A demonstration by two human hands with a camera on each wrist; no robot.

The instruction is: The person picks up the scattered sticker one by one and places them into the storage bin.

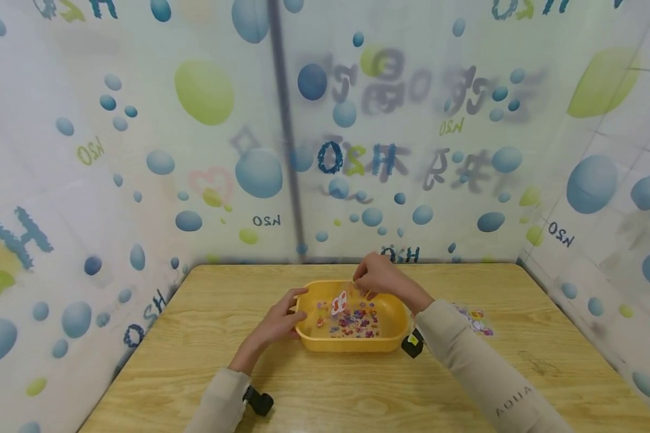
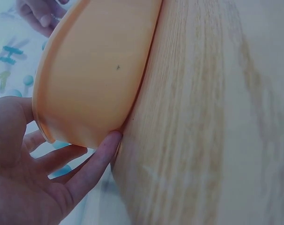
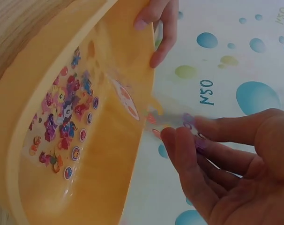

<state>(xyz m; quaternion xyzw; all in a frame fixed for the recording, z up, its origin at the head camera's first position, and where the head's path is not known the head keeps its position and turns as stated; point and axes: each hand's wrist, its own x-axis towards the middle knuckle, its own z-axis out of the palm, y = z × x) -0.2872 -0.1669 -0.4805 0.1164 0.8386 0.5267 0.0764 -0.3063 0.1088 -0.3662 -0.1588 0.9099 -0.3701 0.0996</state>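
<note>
A yellow plastic basin [image 1: 352, 344] stands on the table. My left hand [image 1: 275, 322] grips its left end, thumb over the rim and fingers against the outer wall [image 2: 95, 84]. Above the far rim my right hand [image 3: 231, 164] pinches a clear sticker sheet [image 3: 153, 123] with coloured prints between thumb and fingers. A red-and-white sticker piece [image 3: 126, 100] stands tilted inside the basin, just below the held sheet; whether the two are joined I cannot tell. Several small colourful cartoon stickers [image 3: 64, 117] lie across the basin floor.
Another colourful sticker sheet [image 1: 473, 319] lies on the wooden table [image 1: 346, 391] right of the basin, partly behind the right sleeve. Black wrist cameras [image 1: 259, 402] hang under both wrists. A patterned curtain [image 1: 238, 204] closes off the table's far edge.
</note>
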